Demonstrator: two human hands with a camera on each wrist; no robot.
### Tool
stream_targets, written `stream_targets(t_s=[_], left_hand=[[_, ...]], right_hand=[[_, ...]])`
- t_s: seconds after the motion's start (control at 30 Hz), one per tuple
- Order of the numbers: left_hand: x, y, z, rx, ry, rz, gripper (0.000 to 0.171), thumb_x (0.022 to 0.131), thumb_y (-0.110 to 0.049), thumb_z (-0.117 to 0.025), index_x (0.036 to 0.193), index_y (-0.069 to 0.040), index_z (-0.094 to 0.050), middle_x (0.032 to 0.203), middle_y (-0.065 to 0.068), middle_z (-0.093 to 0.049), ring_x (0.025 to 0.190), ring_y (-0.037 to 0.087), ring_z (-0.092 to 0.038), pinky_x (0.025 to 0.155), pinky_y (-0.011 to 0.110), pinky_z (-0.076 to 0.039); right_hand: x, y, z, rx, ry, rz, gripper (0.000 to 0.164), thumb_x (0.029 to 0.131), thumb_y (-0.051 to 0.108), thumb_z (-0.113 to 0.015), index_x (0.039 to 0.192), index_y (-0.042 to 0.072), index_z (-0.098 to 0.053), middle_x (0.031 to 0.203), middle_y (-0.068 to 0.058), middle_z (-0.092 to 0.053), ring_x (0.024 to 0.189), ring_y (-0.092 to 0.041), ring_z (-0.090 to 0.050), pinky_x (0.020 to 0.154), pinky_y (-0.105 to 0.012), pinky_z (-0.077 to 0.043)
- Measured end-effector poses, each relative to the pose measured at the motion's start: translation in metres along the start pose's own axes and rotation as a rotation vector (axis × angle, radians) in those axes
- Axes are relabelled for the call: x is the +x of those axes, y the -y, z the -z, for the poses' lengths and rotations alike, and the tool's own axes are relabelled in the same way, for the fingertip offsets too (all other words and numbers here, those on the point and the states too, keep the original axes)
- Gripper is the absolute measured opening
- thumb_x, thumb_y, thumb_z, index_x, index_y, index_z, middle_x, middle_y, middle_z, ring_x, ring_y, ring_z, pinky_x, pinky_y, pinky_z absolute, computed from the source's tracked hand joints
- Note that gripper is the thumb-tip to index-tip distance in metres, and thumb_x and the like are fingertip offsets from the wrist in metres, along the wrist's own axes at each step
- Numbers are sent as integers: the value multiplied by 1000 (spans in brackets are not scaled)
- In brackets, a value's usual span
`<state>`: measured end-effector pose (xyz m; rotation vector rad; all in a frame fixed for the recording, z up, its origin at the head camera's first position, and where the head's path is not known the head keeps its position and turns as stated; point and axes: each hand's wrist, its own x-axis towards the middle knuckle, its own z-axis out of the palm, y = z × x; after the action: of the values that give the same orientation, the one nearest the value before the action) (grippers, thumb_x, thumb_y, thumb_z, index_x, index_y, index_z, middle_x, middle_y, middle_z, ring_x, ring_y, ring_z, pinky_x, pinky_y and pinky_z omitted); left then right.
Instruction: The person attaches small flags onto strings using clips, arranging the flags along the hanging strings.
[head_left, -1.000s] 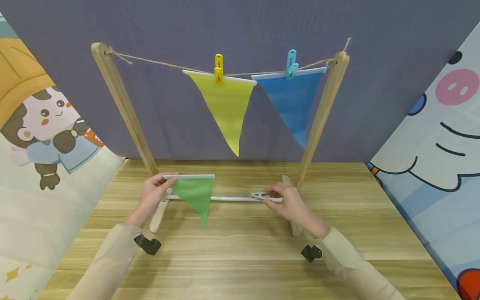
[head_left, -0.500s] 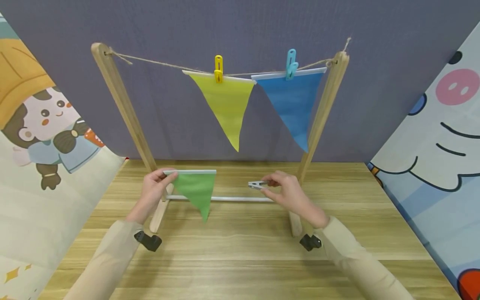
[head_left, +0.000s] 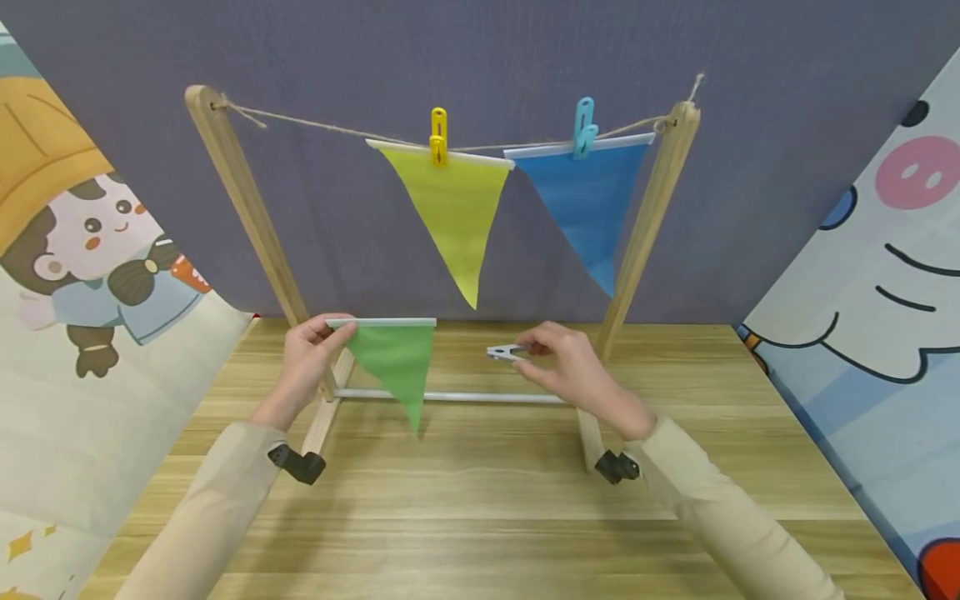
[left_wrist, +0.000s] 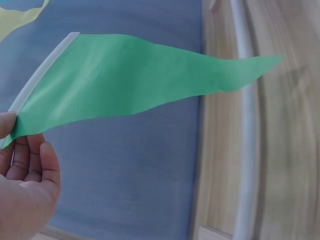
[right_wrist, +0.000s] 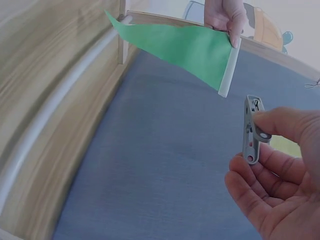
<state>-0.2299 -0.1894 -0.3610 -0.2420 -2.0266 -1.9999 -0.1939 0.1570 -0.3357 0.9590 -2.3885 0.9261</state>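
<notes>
My left hand (head_left: 306,358) pinches the left end of the white top edge of a green triangular pennant (head_left: 397,354), whose point hangs down in front of the white crossbar. In the left wrist view the pennant (left_wrist: 115,75) stretches away from thumb and fingers. With thumb and fingertips my right hand (head_left: 566,367) holds a grey clothespin (head_left: 504,353), its nose toward the pennant; the right wrist view shows the clothespin (right_wrist: 252,130) close up. Above the hands, a yellow pennant (head_left: 453,208) and a blue pennant (head_left: 585,200) hang from a string, clipped by a yellow clothespin (head_left: 438,137) and a light blue clothespin (head_left: 584,129).
The string (head_left: 315,127) runs between a left wooden post (head_left: 243,192) and a right wooden post (head_left: 656,208). A white crossbar (head_left: 480,397) joins their feet on the wooden table (head_left: 465,517). A grey panel (head_left: 360,233) rises behind, with cartoon-printed sides.
Both hands have risen. The green pennant has lifted with the left hand, and the grey clothespin has come up from near the crossbar and slightly leftward with the right.
</notes>
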Motion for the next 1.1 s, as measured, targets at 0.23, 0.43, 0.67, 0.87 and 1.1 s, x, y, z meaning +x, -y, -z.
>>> stream_targets(t_s=[0.23, 0.43, 0.67, 0.87, 1.1], left_hand=[[6, -13, -4, -14, -5, -32, 21, 86, -3, -66, 80, -22, -70, 76, -11, -65, 67, 2, -55, 63, 16, -46], [10, -25, -7, -61, -7, -78, 19, 86, 0, -65, 81, -17, -71, 77, -9, -67, 66, 3, -56, 63, 16, -47], [16, -38, -8, -88, -8, -107, 16, 85, -1, -66, 82, -15, -72, 77, -7, -66, 65, 4, -55, 61, 15, -47], [19, -50, -9, -83, -16, -115, 18, 85, -1, -67, 80, -18, -72, 78, -7, -66, 66, 4, -55, 60, 14, -46], [21, -66, -12, -73, -72, -140, 18, 86, -1, -66, 82, -18, -70, 78, -8, -65, 68, 4, -56, 63, 14, -46]], right_hand=[[11, 5, 6, -9, -12, 39, 20, 75, -1, -76, 93, -3, -67, 83, -11, -64, 72, -19, -60, 66, -28, -54], [19, 12, 11, -22, -18, 64, 20, 76, 2, -76, 93, -3, -67, 83, -9, -64, 73, -18, -59, 66, -27, -53], [27, 17, 16, -44, -40, 124, 19, 76, 2, -76, 92, -2, -67, 82, -10, -64, 72, -17, -58, 65, -27, -53], [36, 23, 21, -46, -41, 155, 18, 76, 3, -75, 92, -2, -67, 83, -10, -64, 72, -18, -58, 64, -27, -52], [48, 33, 29, -51, -33, 188, 19, 77, 4, -75, 94, -1, -67, 82, -10, -63, 72, -17, -56, 63, -27, -52]])
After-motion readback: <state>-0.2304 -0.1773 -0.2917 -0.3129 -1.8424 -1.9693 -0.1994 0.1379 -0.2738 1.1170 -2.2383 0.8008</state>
